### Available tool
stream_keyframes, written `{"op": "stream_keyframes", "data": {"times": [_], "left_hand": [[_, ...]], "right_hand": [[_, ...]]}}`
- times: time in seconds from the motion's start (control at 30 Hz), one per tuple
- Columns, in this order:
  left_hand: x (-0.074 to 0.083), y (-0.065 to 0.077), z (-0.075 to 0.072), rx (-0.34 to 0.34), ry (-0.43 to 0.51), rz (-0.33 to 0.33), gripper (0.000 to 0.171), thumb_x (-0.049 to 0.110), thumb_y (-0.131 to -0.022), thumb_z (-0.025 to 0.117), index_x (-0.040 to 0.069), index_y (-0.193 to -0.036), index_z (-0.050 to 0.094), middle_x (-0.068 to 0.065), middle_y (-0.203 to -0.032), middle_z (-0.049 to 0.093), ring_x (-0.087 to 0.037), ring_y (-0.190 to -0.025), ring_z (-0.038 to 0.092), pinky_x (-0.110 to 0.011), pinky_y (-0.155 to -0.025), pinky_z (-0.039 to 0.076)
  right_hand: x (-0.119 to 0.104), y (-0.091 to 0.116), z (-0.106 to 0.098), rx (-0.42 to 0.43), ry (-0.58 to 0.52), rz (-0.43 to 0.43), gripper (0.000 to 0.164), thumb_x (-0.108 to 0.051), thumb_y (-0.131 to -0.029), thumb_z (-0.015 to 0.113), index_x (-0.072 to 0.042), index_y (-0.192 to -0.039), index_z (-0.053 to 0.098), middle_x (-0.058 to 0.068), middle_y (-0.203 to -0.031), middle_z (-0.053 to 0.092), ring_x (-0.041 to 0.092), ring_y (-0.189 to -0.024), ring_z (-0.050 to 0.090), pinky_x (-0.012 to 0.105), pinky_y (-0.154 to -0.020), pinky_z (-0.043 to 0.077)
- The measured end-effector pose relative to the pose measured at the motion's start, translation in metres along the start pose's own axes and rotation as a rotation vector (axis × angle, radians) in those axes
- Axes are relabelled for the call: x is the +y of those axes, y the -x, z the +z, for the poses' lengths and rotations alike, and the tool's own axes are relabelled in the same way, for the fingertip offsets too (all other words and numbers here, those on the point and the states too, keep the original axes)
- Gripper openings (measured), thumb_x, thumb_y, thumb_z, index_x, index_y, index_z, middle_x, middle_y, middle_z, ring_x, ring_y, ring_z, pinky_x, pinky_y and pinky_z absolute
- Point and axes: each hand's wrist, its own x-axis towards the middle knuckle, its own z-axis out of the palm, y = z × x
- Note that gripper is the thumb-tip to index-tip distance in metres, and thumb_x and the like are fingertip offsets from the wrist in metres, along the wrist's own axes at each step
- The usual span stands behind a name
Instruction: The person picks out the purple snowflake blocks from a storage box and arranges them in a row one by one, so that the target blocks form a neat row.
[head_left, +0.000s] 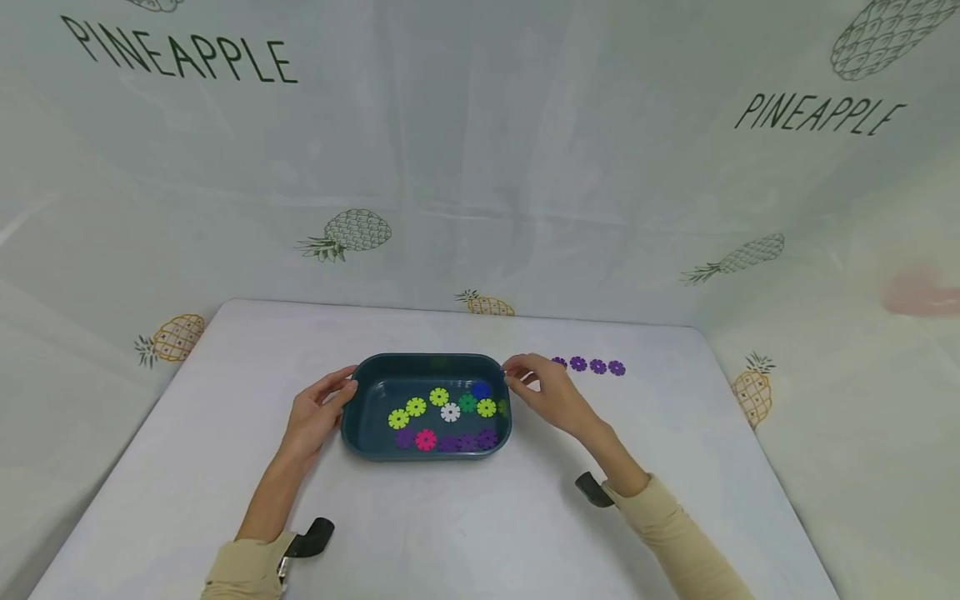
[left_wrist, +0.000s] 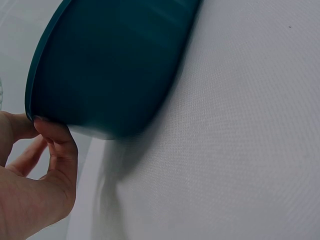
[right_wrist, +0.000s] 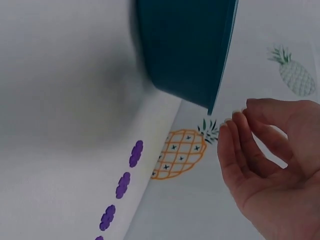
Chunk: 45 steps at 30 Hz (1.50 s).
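Observation:
A dark teal plastic tray with a raised rim stands in the middle of the head view. My left hand pinches its left rim; in the left wrist view the thumb and fingers meet at the edge. At the far right corner is my right hand, loosely curved with nothing in it. The right wrist view has its fingertips just off the rim. Inside lie several notched, flower-shaped plastic discs: yellow discs, a white disc, a green disc, a blue disc, a pink disc and purple discs.
A row of purple discs lies on the white table behind and right of the tray, partly behind my right hand. Beyond the table's far edge hangs a pale curtain printed with pineapples.

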Motion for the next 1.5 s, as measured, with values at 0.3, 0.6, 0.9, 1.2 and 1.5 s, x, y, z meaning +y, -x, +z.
{"op": "stream_keyframes", "data": {"times": [0.3,0.6,0.9,1.2,1.5], "left_hand": [[-0.001,0.001,0.0,0.005,-0.01,0.008,0.052,0.037,-0.103,0.065,0.013,-0.148,0.055,-0.008,-0.135,0.051,-0.008,-0.09,0.053,-0.02,-0.069,0.048],[-0.001,0.0,0.0,0.004,-0.006,0.003,0.054,0.039,-0.102,0.065,0.013,-0.148,0.056,-0.007,-0.134,0.051,-0.008,-0.091,0.053,-0.02,-0.069,0.048],[0.0,0.001,0.0,0.001,-0.009,-0.006,0.055,0.04,-0.102,0.065,0.014,-0.149,0.054,-0.008,-0.137,0.05,-0.008,-0.093,0.053,-0.019,-0.071,0.048],[0.0,0.001,0.0,0.0,-0.016,0.002,0.054,0.04,-0.102,0.065,0.015,-0.149,0.055,-0.008,-0.137,0.051,-0.008,-0.092,0.053,-0.019,-0.07,0.047],[0.0,0.001,0.001,0.007,-0.014,0.003,0.053,0.039,-0.102,0.065,0.015,-0.149,0.056,-0.006,-0.133,0.052,-0.008,-0.091,0.053,-0.02,-0.07,0.047]], "right_hand": [[-0.01,-0.003,0.012,-0.175,-0.005,-0.084,0.024,0.0,-0.096,0.07,0.004,-0.12,0.067,0.016,-0.111,0.07,0.023,-0.099,0.067,0.036,-0.088,0.057],[-0.019,-0.006,0.025,-0.305,0.043,-0.104,0.024,-0.002,-0.096,0.071,0.004,-0.12,0.067,0.017,-0.113,0.068,0.03,-0.101,0.065,0.04,-0.088,0.057],[-0.027,-0.008,0.038,-0.42,0.112,-0.134,0.027,-0.004,-0.095,0.073,0.003,-0.121,0.068,0.014,-0.118,0.067,0.026,-0.109,0.063,0.034,-0.096,0.053],[-0.034,-0.01,0.048,-0.521,0.146,-0.085,0.032,-0.008,-0.095,0.075,-0.001,-0.126,0.068,0.009,-0.122,0.067,0.022,-0.114,0.062,0.03,-0.1,0.051],[-0.041,-0.016,0.054,-0.602,0.241,-0.038,0.029,-0.005,-0.09,0.079,-0.004,-0.118,0.072,0.007,-0.114,0.071,0.019,-0.107,0.065,0.029,-0.096,0.052]]}}
